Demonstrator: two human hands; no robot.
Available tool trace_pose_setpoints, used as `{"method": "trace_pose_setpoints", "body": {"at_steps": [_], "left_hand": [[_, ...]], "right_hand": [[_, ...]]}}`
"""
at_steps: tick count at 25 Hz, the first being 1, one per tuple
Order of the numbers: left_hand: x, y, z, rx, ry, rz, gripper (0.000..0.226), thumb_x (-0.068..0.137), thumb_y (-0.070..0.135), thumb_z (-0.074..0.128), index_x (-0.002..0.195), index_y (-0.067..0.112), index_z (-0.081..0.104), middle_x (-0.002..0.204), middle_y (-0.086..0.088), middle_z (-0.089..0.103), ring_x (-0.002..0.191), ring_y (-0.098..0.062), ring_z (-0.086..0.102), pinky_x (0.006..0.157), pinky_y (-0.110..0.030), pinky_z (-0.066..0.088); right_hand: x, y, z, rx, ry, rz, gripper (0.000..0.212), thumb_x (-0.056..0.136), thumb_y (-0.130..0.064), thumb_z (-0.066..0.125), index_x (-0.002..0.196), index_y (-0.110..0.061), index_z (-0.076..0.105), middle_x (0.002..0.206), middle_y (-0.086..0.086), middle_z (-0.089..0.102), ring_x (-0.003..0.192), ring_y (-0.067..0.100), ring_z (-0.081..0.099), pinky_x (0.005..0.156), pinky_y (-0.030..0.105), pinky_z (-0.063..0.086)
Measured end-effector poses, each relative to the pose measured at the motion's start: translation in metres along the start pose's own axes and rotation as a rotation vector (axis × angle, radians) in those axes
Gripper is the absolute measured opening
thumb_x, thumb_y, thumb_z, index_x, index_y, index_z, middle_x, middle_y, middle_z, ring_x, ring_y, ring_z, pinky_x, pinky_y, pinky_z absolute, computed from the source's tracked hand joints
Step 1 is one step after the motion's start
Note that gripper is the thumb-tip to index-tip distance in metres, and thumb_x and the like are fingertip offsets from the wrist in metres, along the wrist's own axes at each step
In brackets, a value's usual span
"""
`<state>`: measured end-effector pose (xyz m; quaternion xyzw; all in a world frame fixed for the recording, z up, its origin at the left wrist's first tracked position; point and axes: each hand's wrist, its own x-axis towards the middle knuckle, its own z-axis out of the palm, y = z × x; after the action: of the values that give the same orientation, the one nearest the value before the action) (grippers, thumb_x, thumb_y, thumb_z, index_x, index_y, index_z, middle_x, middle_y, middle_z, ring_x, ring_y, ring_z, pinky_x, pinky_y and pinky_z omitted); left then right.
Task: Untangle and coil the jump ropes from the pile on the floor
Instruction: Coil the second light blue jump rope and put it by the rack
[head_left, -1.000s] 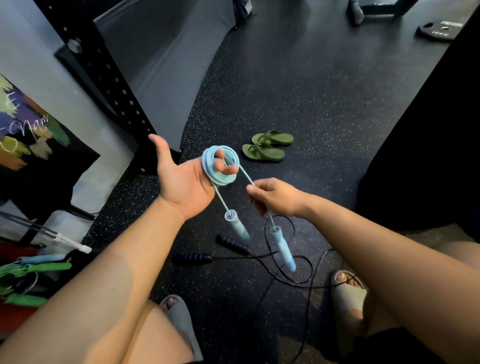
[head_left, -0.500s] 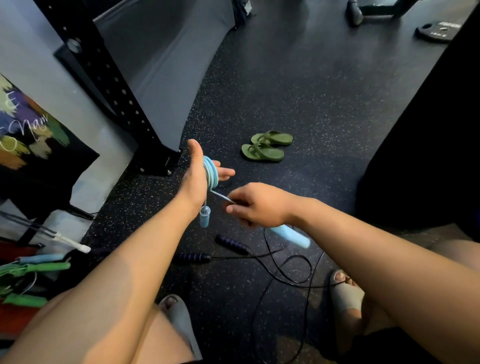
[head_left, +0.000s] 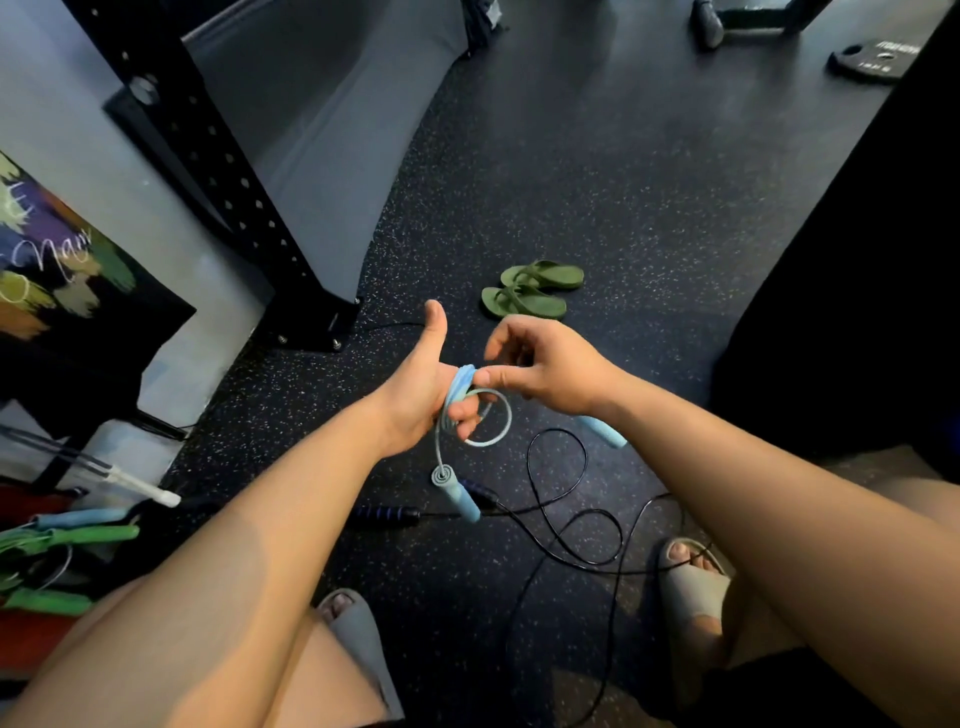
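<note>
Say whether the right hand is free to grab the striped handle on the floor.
Probably not: the right hand pinches the light blue rope wound on the left hand; the striped handle lies uncovered.

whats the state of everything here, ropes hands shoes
blue rope, mostly coiled, one loop loose
left hand, thumb up, fingers through the coil
right hand, pinches the coil's top
blue handle, dangling below the coil
black rope, loose on the floor, uncoiled
flip-flops, side by side on the floor

Speckled matt rubber floor (head_left: 597, 171), smooth glossy plastic blue rope (head_left: 457, 387), matt black metal rack post (head_left: 208, 156), rubbery green flip-flops (head_left: 524, 301)
</note>
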<state>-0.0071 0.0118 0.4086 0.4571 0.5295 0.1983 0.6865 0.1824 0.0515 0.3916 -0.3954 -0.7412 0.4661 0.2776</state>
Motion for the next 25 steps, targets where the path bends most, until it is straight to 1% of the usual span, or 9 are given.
{"method": "trace_pose_setpoints", "body": {"at_steps": [3,6,7,10,12,16,20,23,25], "left_hand": [[-0.002,0.003,0.001,-0.120,-0.029,0.019,0.108,0.071,0.096,-0.005,0.074,0.011,0.062,0.046,-0.002,0.030,0.049,-0.022,0.037,0.077,-0.037,0.038],[-0.002,0.004,0.000,-0.169,0.007,0.023,0.116,0.072,0.096,-0.002,0.090,0.006,0.069,0.044,-0.001,0.026,0.046,-0.020,0.032,0.072,-0.034,0.038],[-0.001,0.004,0.000,-0.173,0.020,0.024,0.117,0.072,0.095,-0.002,0.092,0.004,0.067,0.043,0.000,0.026,0.044,-0.020,0.031,0.068,-0.031,0.038],[-0.001,0.003,-0.002,-0.177,0.038,0.039,0.109,0.070,0.097,-0.003,0.071,0.006,0.055,0.039,-0.001,0.028,0.041,-0.019,0.033,0.059,-0.028,0.035],[-0.001,0.004,-0.003,-0.181,0.078,0.061,0.104,0.069,0.098,-0.003,0.064,0.008,0.049,0.038,-0.001,0.030,0.040,-0.019,0.033,0.055,-0.027,0.033],[0.001,0.006,0.004,-0.171,0.289,0.124,0.098,0.075,0.094,0.002,0.056,0.008,0.046,0.037,-0.001,0.029,0.034,-0.016,0.031,0.043,-0.025,0.030],[0.001,0.007,0.007,-0.023,0.555,0.175,0.092,0.081,0.091,0.010,0.056,0.012,0.050,0.040,0.000,0.036,0.035,-0.016,0.034,0.042,-0.027,0.028],[-0.005,0.011,-0.010,0.045,0.703,0.190,0.098,0.079,0.092,0.012,0.066,0.009,0.062,0.042,0.000,0.048,0.034,-0.015,0.042,0.043,-0.025,0.033],[-0.013,0.016,-0.028,-0.015,0.764,0.227,0.094,0.083,0.089,0.013,0.073,0.010,0.063,0.047,-0.002,0.055,0.034,-0.013,0.044,0.042,-0.024,0.034]], "right_hand": [[-0.003,0.008,0.017,0.217,-0.011,0.106,0.020,0.093,-0.034,0.068,0.105,-0.018,0.067,0.086,-0.001,0.067,0.066,0.017,0.058,0.057,0.036,0.049],[-0.008,0.007,0.031,0.351,-0.057,0.163,0.032,0.101,-0.041,0.053,0.106,-0.012,0.066,0.079,0.003,0.061,0.066,0.026,0.051,0.051,0.034,0.044],[-0.008,0.008,0.031,0.367,-0.074,0.153,0.033,0.100,-0.042,0.054,0.104,-0.012,0.065,0.078,0.001,0.060,0.066,0.026,0.049,0.050,0.033,0.043],[-0.005,0.008,0.027,0.313,-0.131,0.113,0.039,0.088,-0.043,0.069,0.109,-0.011,0.062,0.083,0.007,0.063,0.067,0.027,0.051,0.048,0.032,0.041],[-0.004,0.007,0.028,0.262,-0.099,0.115,0.038,0.085,-0.041,0.075,0.107,-0.013,0.062,0.082,0.010,0.064,0.063,0.027,0.051,0.048,0.033,0.042],[-0.001,0.006,0.035,0.205,0.027,0.093,0.028,0.089,-0.038,0.072,0.099,-0.014,0.060,0.078,-0.001,0.067,0.056,0.008,0.054,0.048,0.026,0.044],[0.002,0.002,0.044,0.211,0.096,0.083,0.021,0.094,-0.036,0.066,0.088,-0.020,0.055,0.073,-0.009,0.064,0.052,-0.001,0.053,0.050,0.019,0.042],[0.007,-0.021,0.055,0.290,0.093,0.041,0.018,0.100,-0.024,0.060,0.090,-0.010,0.053,0.063,-0.014,0.065,0.050,-0.002,0.055,0.049,0.017,0.043],[0.015,-0.045,0.064,0.388,0.038,0.018,0.013,0.103,-0.013,0.052,0.098,-0.001,0.051,0.059,-0.013,0.067,0.048,-0.002,0.059,0.046,0.015,0.043]]}}
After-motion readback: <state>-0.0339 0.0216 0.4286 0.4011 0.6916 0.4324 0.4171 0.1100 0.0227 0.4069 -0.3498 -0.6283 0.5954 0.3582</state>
